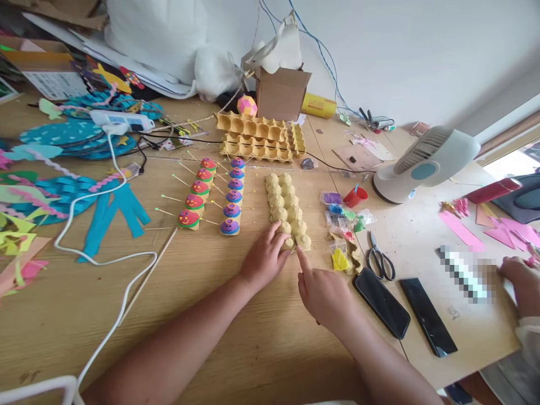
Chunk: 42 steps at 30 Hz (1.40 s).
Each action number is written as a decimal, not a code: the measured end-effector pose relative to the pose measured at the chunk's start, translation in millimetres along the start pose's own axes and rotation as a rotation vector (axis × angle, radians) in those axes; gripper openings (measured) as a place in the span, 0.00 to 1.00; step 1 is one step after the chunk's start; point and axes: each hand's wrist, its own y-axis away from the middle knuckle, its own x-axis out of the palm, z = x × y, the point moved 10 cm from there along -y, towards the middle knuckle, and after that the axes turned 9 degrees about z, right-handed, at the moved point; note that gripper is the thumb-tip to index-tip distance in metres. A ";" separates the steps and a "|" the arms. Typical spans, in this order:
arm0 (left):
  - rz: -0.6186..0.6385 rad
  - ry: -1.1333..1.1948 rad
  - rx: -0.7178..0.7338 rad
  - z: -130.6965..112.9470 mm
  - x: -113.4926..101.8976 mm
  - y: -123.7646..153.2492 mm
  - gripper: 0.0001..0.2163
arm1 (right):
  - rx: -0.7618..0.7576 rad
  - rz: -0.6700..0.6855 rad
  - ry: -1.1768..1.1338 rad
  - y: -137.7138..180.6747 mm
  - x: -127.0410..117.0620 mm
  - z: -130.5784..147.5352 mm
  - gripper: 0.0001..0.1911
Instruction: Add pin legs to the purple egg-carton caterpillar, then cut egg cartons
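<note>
A bare yellow egg carton (pixel 283 202) lies bumps up in front of me, two rows of cups wide. My left hand (pixel 265 256) grips its near end, with the fingers over the last cups on the left side. At the near right corner, my right hand (pixel 324 295) points its index finger at the carton, the tip at or very close to the edge. Its other fingers are curled and hold nothing. To the left stand two painted carton strips: a red and green strip (pixel 198 194) with thin sticks poking out, and a purple and blue strip (pixel 233 197).
Right of the carton are clay packets (pixel 340 259), a red cup (pixel 355 196), scissors (pixel 381 257), a phone (pixel 382 304) and a white fan (pixel 426 163). More egg cartons (pixel 253 138) lie behind. A white cable (pixel 126 298) crosses the left side. Another person's hand (pixel 521 281) is far right.
</note>
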 end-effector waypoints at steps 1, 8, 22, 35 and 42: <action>-0.003 0.003 0.002 -0.1 -0.4 0.1 0.13 | 0.000 -0.002 -0.006 -1.1 0.2 1.0 0.36; -0.001 -0.001 0.008 -1.2 -0.6 -0.6 0.13 | 0.003 0.005 -0.039 -3.0 7.2 1.3 0.35; -0.011 0.018 -0.010 -0.3 -0.1 -1.7 0.12 | 0.012 0.012 -0.028 2.6 11.6 2.8 0.32; -0.030 0.022 0.004 0.5 -1.2 -1.4 0.11 | 0.010 -0.050 -0.029 -1.7 9.3 1.8 0.33; -0.035 0.007 -0.003 1.2 -1.9 -1.9 0.11 | 0.019 -0.006 -0.049 -1.4 14.7 2.0 0.34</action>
